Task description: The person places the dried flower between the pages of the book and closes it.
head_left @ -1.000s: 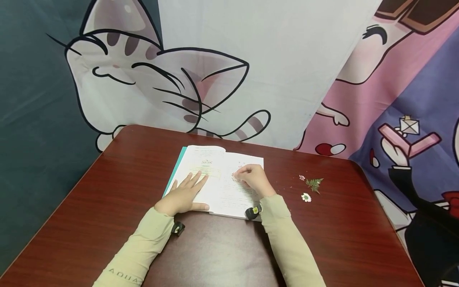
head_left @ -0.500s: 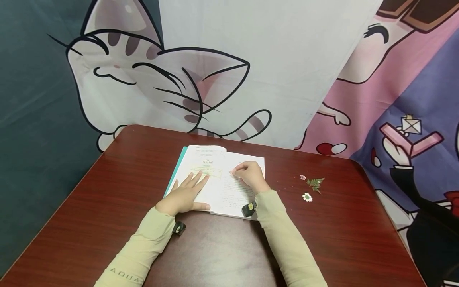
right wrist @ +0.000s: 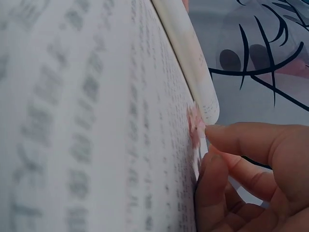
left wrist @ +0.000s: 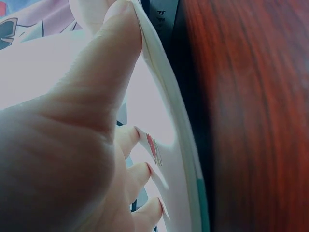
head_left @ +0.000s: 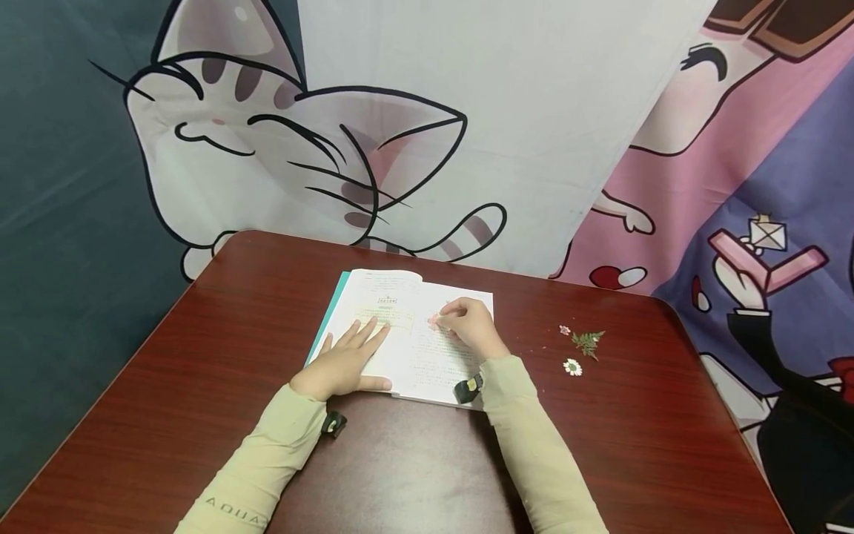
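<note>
While left hand [head_left: 342, 361] lies flat, fingers straight, on open book [head_left: 407, 334] mid-bench [head_left: 200, 356], right hand [head_left: 470, 326] pinching pink flower [head_left: 435, 321] against right page. Daisy [head_left: 571, 366], fern [head_left: 587, 341] lying off right.

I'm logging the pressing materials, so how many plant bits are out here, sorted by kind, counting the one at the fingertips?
Pink flowers: 2, one on the open book at the right hand, pink flower, and a small one on the table
White daisy: 1
Green sprig: 1
Total: 4
</note>
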Demonstrator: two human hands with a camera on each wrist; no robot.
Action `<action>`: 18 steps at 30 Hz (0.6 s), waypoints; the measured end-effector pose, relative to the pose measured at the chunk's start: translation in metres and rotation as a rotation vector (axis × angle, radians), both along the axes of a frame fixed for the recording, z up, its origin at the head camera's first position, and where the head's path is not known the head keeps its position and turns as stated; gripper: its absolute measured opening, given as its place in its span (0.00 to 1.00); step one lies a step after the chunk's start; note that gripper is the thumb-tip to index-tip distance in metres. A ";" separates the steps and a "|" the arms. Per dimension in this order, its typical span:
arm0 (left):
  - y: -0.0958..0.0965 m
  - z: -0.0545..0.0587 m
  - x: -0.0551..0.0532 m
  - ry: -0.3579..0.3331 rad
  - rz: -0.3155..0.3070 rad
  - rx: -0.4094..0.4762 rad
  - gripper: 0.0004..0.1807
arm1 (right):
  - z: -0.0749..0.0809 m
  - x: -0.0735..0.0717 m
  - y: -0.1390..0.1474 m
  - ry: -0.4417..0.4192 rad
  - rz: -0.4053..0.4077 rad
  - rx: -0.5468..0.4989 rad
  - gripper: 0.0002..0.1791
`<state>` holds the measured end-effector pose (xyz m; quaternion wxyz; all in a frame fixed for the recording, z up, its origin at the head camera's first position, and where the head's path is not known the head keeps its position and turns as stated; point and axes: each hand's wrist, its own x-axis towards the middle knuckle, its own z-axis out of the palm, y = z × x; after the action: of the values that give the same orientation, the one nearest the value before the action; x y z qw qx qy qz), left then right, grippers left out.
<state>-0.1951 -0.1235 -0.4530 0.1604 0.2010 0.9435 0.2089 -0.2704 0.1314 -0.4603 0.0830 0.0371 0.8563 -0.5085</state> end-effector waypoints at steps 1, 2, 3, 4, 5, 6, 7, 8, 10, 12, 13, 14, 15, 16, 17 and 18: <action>0.000 0.001 0.000 -0.001 0.001 0.002 0.55 | 0.001 0.001 0.001 0.007 0.006 0.002 0.07; 0.000 0.001 0.000 -0.002 0.000 0.004 0.55 | 0.002 0.001 0.002 0.016 0.011 0.008 0.07; 0.000 0.002 0.001 -0.004 0.000 0.008 0.55 | 0.003 0.002 0.004 0.025 0.014 0.016 0.07; 0.000 0.002 0.001 -0.005 0.000 0.012 0.55 | 0.004 0.002 0.005 0.037 0.016 0.027 0.06; 0.000 0.002 0.001 -0.008 0.000 0.014 0.55 | 0.004 0.003 0.007 0.052 0.018 0.042 0.06; 0.000 0.002 0.001 -0.009 0.000 0.016 0.55 | 0.005 0.003 0.009 0.066 0.015 0.056 0.06; 0.000 0.001 0.001 -0.006 0.001 0.022 0.55 | 0.005 0.003 0.011 0.081 0.014 0.069 0.06; 0.000 0.001 0.001 -0.005 0.001 0.022 0.55 | 0.007 0.005 0.013 0.089 0.012 0.077 0.06; 0.000 0.001 0.001 -0.005 0.003 0.019 0.55 | 0.011 0.007 0.018 0.113 0.009 0.089 0.07; 0.000 0.002 0.001 -0.001 0.004 0.016 0.55 | 0.015 0.010 0.023 0.135 0.006 0.085 0.07; 0.000 0.002 0.001 0.001 0.004 0.014 0.55 | 0.017 0.012 0.025 0.147 0.006 0.082 0.08; 0.000 0.003 0.002 -0.002 0.004 0.008 0.55 | 0.019 0.013 0.028 0.158 0.004 0.077 0.08; 0.000 0.003 0.002 -0.003 0.004 0.007 0.55 | 0.020 0.015 0.031 0.172 0.001 0.073 0.09; 0.000 0.003 0.002 -0.003 0.004 0.006 0.55 | 0.021 0.016 0.034 0.185 -0.005 0.070 0.08; 0.000 0.003 0.002 -0.004 0.005 0.005 0.55 | 0.021 0.017 0.037 0.194 -0.012 0.068 0.09; 0.000 0.003 0.001 -0.005 0.005 0.004 0.55 | 0.021 0.018 0.040 0.202 -0.021 0.070 0.09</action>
<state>-0.1938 -0.1231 -0.4504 0.1617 0.1984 0.9433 0.2116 -0.2529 0.1711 -0.4395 -0.0106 -0.0025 0.8770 -0.4804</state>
